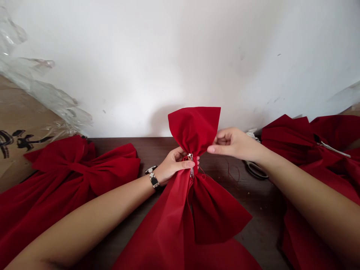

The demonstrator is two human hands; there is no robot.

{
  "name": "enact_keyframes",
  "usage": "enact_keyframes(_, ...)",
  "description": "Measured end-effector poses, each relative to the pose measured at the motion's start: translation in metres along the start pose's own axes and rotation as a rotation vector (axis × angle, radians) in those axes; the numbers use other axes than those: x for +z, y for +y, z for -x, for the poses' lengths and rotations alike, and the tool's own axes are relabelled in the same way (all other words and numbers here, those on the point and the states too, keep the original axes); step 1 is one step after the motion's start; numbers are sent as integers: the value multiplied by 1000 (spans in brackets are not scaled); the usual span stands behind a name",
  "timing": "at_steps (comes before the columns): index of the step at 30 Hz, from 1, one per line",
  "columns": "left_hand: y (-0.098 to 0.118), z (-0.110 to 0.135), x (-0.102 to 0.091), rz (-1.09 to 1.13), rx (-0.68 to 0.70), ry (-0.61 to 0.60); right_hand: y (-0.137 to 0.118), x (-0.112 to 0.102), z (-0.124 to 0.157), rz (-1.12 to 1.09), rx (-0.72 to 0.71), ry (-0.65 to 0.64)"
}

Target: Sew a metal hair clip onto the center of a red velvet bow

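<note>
A large red fabric bow (194,127) stands on end in the middle, its loops at top and lower right and its long tails hanging toward me. My left hand (180,161) grips its gathered centre, the thumb pressing on a silver metal hair clip (191,165) fixed there. Beside the upper loop's right edge is my right hand (229,142), fingers curled in and thumb close to them; anything pinched there is too small to make out. Loose red thread (234,174) trails from the bow's centre onto the dark table below the right hand.
Another red bow (81,168) lies at left, before a cardboard box (17,112) with clear plastic wrap (47,90). More red bows (289,138) pile up at right, one bearing a metal clip (334,150). Black scissor handles (256,170) lie under my right wrist. A white wall stands behind.
</note>
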State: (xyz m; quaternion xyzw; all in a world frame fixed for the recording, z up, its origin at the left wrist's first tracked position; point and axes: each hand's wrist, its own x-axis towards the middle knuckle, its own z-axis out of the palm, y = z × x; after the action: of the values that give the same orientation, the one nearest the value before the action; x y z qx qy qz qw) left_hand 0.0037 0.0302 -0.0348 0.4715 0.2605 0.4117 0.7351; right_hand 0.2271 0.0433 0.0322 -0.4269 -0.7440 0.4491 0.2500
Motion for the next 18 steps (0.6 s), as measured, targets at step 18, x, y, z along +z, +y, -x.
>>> enact_keyframes(18,-2,12,7,-147,-13,-68,1,7,-4,-120,43,266)
